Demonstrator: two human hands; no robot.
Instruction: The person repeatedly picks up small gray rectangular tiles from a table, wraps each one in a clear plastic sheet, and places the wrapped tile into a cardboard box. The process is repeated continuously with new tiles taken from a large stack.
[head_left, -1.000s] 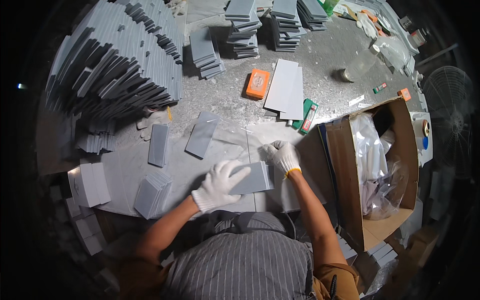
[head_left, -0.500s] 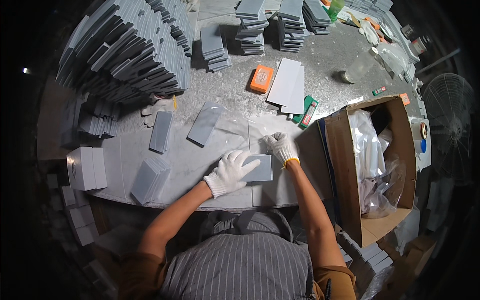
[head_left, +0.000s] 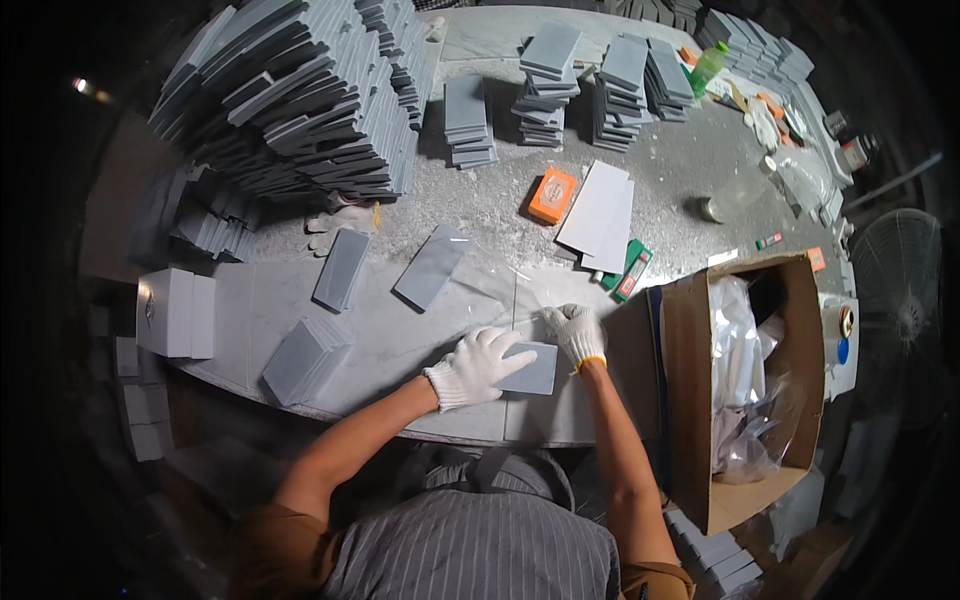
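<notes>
Slab, grey and rectangular, sits in our half-closed, white-gloved left hand; our white-gloved right hand, curled tight, pinches clear plastic film.

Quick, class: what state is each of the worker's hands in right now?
Left hand: closed on a grey slab, holding it.
Right hand: closed, apparently pinching clear plastic film.
</notes>
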